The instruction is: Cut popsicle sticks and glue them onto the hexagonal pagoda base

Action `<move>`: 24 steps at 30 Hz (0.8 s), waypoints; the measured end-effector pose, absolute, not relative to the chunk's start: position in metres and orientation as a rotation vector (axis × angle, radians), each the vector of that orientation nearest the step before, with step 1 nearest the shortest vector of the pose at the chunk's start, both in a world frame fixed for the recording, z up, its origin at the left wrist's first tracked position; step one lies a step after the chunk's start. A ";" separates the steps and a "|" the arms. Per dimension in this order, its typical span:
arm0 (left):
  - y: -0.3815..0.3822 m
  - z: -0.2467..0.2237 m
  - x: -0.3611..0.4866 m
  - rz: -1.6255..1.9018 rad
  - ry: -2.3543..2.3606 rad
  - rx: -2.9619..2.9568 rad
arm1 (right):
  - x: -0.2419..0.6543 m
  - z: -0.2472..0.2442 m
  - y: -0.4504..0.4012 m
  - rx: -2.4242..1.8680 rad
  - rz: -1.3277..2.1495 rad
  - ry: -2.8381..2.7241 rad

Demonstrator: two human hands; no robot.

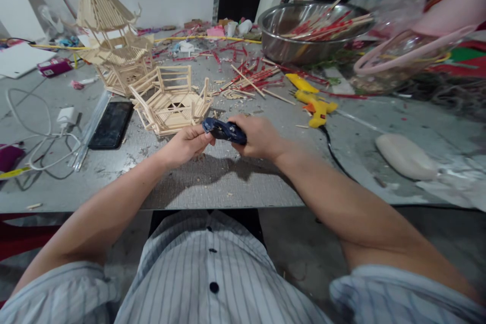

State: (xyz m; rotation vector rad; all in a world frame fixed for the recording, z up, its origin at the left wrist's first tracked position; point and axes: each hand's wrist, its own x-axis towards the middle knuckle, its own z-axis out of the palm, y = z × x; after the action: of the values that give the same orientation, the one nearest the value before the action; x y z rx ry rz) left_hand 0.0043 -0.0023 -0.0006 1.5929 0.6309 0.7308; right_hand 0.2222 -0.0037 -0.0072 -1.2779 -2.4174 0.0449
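Observation:
My right hand [256, 136] is closed round a dark blue hand tool [230, 130], held above the table near its front edge. The fingers of my left hand [189, 143] are pinched together at the tool's left end; whatever small thing they hold is hidden or too small to name. Just behind my left hand stands a low, many-sided frame of light wooden sticks [176, 109] with railings round it. A taller stick pavilion with a pointed roof [114, 35] stands further back at the left.
A yellow glue gun [317, 106] with a black cord lies right of centre. Red and plain sticks [254, 78] are scattered behind, beside a steel bowl [271, 43]. A black phone [111, 125] and white charger [67, 116] lie left; a pale rounded object [404, 157] lies right.

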 end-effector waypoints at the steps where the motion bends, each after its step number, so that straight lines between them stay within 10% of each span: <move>1: -0.002 -0.001 0.004 0.740 0.635 1.606 | 0.222 -0.007 -0.004 -1.284 0.042 -2.415; 24: 0.006 -0.010 0.007 0.973 0.600 1.680 | 0.226 -0.008 0.005 -1.305 0.032 -2.318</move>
State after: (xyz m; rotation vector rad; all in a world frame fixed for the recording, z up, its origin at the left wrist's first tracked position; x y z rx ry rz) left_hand 0.0067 0.0063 -0.0102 1.6804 0.6002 0.9726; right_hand 0.2262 0.0048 -0.0078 -1.3050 -2.3185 0.0317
